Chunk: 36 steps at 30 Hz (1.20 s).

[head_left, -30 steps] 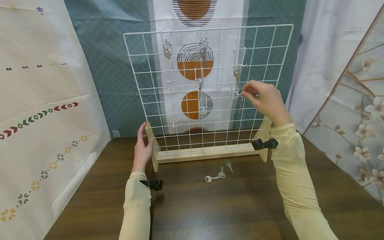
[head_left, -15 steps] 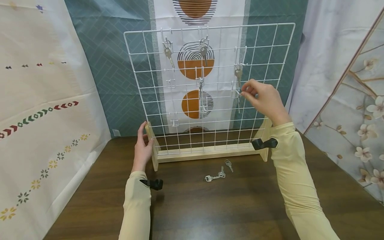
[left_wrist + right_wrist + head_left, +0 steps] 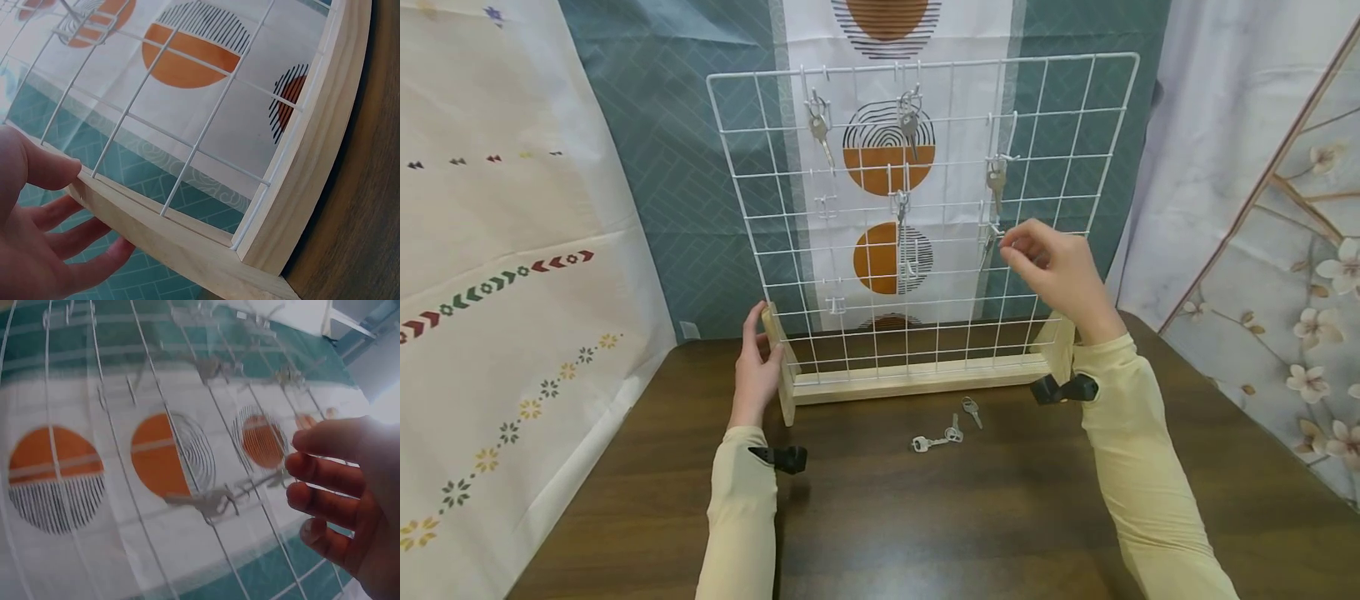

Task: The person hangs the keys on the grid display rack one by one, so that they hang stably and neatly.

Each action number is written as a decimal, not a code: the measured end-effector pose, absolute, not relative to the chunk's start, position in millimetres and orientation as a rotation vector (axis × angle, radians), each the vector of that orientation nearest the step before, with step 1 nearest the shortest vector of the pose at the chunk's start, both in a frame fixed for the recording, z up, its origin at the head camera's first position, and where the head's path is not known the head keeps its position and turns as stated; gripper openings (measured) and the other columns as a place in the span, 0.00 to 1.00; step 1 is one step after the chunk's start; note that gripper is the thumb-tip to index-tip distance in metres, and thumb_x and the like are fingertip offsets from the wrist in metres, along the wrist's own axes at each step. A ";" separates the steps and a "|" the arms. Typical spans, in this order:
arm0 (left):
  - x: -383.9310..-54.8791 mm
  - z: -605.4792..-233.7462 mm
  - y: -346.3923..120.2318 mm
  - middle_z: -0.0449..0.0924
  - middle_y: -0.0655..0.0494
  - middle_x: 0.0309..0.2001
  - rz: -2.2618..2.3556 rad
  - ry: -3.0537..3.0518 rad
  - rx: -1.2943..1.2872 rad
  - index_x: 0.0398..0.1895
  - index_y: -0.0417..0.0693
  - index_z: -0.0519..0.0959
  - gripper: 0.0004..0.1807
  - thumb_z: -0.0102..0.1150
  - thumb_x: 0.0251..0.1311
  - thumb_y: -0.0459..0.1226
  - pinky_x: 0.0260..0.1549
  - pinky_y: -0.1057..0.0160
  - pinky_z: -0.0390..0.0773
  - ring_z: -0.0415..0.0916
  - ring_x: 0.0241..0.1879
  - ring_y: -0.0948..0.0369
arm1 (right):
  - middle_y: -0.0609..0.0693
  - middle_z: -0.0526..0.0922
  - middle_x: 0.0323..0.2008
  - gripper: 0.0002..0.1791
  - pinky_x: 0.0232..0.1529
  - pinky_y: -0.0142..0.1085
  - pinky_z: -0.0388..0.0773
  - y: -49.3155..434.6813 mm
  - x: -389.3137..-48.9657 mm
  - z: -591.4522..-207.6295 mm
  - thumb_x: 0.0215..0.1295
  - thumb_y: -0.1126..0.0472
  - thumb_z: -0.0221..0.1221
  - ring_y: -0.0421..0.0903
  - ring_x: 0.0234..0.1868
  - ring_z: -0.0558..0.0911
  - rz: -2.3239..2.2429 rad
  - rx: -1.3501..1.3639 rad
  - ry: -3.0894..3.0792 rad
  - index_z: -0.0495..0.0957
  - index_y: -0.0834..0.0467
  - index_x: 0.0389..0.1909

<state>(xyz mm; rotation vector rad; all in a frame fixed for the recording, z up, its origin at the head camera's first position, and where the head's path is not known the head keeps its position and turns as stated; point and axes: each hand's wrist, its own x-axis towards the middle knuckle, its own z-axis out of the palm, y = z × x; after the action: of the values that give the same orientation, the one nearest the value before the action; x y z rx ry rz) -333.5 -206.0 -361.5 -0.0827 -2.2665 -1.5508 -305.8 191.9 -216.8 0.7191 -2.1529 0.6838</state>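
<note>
A white wire grid point(image 3: 951, 275) stands upright on a wooden frame. My left hand point(image 3: 757, 367) grips the frame's left wooden side post point(image 3: 780, 358); in the left wrist view the thumb lies on its front edge and the fingers reach behind it. A key point(image 3: 987, 248) hangs from a white hook at the grid's right side. Just right of that key is my right hand point(image 3: 1056, 262), fingers bent loosely and apart from it. The right wrist view shows a hanging key point(image 3: 209, 503) and nothing in the right hand's fingers point(image 3: 322, 472).
More keys hang on hooks, among them an upper left key point(image 3: 820, 129), an upper middle key point(image 3: 910, 125) and a right key point(image 3: 996, 177). Below the frame, a loose key point(image 3: 972, 412) and two keys lying end to end point(image 3: 931, 444) rest on the brown table point(image 3: 880, 525).
My right hand has let go of the key at the right hook and drawn slightly down and away. The key now hangs there. The left hand has stayed on the post.
</note>
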 end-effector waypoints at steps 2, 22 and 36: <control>-333.6 -360.4 -205.8 0.68 0.37 0.62 -1.549 -2.261 -0.082 0.74 0.79 0.47 0.40 0.46 0.70 0.30 0.51 0.38 0.75 0.72 0.57 0.42 | 0.52 0.84 0.26 0.03 0.28 0.22 0.69 189.4 -300.5 -227.5 0.64 0.66 0.60 0.35 0.25 0.75 0.729 0.792 -2.190 0.81 0.60 0.37; -341.2 -352.6 -201.2 0.68 0.37 0.62 -1.545 -2.254 -0.101 0.75 0.75 0.47 0.38 0.45 0.70 0.31 0.51 0.37 0.75 0.71 0.58 0.42 | 0.42 0.79 0.30 0.12 0.32 0.30 0.72 152.8 -323.2 -350.6 0.60 0.60 0.65 0.35 0.29 0.74 0.385 1.247 -2.968 0.79 0.56 0.43; -334.0 -359.4 -205.1 0.68 0.37 0.63 -1.536 -2.271 -0.071 0.74 0.78 0.46 0.39 0.44 0.70 0.31 0.52 0.37 0.75 0.71 0.58 0.42 | 0.42 0.73 0.23 0.11 0.28 0.30 0.67 139.8 -327.8 -389.2 0.53 0.59 0.70 0.37 0.24 0.70 0.265 1.170 -3.154 0.75 0.52 0.28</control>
<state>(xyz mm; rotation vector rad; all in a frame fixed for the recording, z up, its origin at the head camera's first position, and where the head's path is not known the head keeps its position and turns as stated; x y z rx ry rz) -334.0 -205.1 -359.4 -0.0714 -2.2710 -1.5363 -327.8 139.8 -389.2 1.1695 -3.1539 0.2646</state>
